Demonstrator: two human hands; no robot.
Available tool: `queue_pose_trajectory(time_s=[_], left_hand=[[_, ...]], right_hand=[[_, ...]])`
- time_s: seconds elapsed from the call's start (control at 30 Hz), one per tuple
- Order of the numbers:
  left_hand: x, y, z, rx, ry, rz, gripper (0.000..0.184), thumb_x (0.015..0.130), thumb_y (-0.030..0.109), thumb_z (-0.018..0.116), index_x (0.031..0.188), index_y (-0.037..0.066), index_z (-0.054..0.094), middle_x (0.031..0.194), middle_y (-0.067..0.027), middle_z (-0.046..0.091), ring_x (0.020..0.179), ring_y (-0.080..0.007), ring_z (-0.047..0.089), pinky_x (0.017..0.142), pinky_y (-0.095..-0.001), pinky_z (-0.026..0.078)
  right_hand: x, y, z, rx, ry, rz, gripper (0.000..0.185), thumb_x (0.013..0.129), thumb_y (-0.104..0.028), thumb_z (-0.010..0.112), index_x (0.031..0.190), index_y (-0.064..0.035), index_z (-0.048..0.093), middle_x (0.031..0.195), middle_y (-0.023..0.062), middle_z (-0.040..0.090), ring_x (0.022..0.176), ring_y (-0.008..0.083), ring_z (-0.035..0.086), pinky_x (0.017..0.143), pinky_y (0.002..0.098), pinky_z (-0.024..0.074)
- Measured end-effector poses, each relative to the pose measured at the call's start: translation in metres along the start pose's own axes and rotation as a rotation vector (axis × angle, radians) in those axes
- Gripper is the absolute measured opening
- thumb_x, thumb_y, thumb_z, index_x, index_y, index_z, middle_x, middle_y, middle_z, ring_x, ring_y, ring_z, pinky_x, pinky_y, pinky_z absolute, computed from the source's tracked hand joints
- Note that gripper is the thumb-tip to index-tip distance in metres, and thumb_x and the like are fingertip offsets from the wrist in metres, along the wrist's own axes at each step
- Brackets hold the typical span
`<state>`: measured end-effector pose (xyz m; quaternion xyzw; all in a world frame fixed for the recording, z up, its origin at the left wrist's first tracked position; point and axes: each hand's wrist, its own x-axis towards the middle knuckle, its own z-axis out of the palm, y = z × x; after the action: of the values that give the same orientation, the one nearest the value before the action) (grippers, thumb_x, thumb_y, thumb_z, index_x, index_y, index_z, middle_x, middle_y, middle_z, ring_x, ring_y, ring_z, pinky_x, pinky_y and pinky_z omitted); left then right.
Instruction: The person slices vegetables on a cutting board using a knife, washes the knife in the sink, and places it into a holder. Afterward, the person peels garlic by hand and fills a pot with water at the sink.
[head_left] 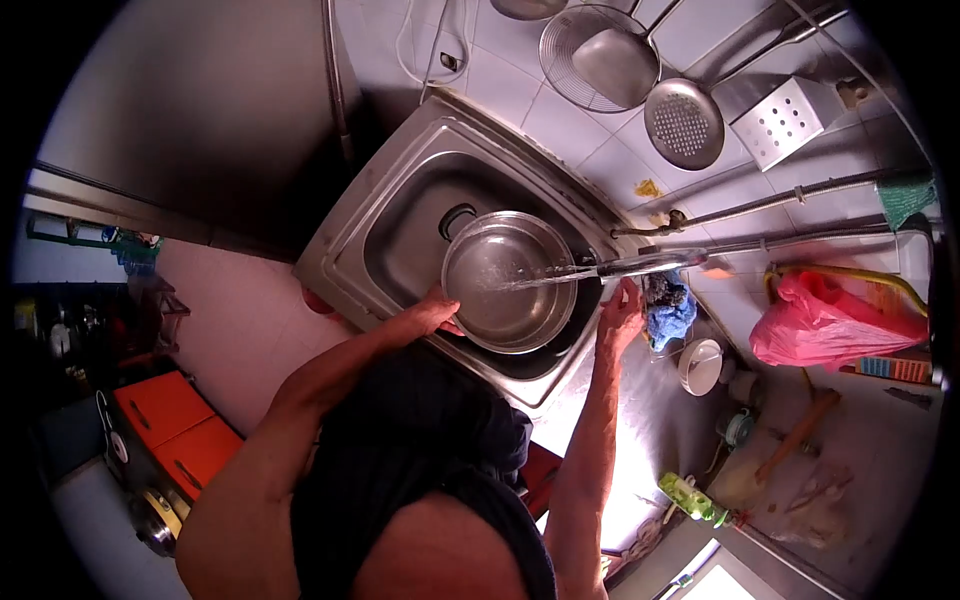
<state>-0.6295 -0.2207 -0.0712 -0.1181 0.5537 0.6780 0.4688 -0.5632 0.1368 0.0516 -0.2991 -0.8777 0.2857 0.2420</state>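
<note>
A round steel basin (500,320) sits over the sink (400,225), tilted a little, with some water in it. My left hand (432,315) grips its near left rim, thumb on top. Water runs from the metal tap (650,264) into the basin. Just below the tap, at the right edge of the sink, is my right hand (622,318), its fingers stretched out toward the tap; nothing shows in it. Whether those fingertips touch the tap I cannot tell. A blue cloth (670,312) lies right beside that hand.
On the counter to the right stands a white bowl (700,367). A skimmer (684,124), a wire strainer (560,50) and a perforated metal holder (785,125) hang on the tiled wall. Farther right hangs a pink plastic bag (830,325). Orange drawers (165,410) stand at left.
</note>
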Motion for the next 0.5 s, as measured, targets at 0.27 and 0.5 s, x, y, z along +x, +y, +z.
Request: queue_pose_trajectory(time_s=[0.27,0.5], left_hand=[[0.017,-0.026,-0.026,0.006,-0.187,0.096,0.060,0.101,0.013,0.055,0.154,0.014,0.027,0.136,-0.0161,0.056,0.103,-0.0387,0.071,0.076,-0.0514,0.067],[0.016,-0.025,-0.026,-0.012,-0.075,0.045,0.060,0.101,0.015,0.058,0.154,0.011,0.028,0.142,-0.0180,0.052,0.112,-0.0401,0.067,0.076,-0.0522,0.067]], right_hand=[[0.015,0.013,0.022,-0.245,-0.238,-0.136,0.028,0.098,-0.029,0.062,0.113,-0.0074,0.071,0.105,0.0219,0.071,0.088,0.0433,0.070,0.075,0.0523,0.0536],[0.023,0.009,0.025,-0.461,-0.322,0.022,0.039,0.096,-0.040,0.064,0.098,-0.0029,0.073,0.094,0.0238,0.075,0.084,0.0369,0.074,0.075,0.0492,0.0554]])
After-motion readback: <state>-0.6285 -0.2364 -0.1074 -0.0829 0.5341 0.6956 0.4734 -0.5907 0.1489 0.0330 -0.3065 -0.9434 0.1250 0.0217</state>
